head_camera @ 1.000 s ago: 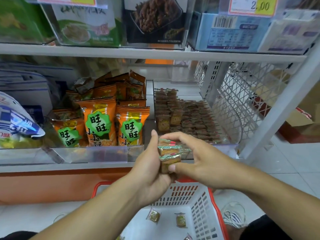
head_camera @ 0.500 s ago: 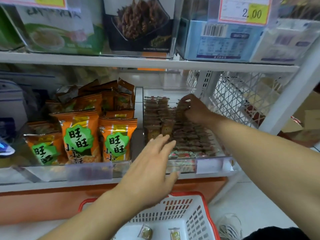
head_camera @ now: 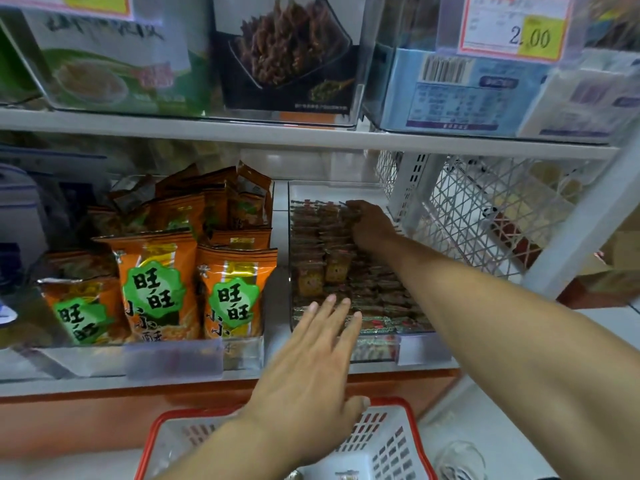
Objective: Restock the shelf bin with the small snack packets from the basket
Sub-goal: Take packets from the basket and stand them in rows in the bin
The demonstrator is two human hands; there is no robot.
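**Right hand deeper in the bin, left hand waiting at the front**

Head view: since half a second ago our right hand [head_camera: 372,225] has pushed a little further toward the back of the clear shelf bin [head_camera: 420,348], fingers curled down among the small snack packets [head_camera: 332,271]; we cannot tell whether it holds one. Our left hand [head_camera: 311,372] hovers flat and empty before the bin's front wall. The basket [head_camera: 391,452] sits below.

The upright rows look loosely packed; our forearm sweeping across them could topple packets, or the left hand could nudge the bin.
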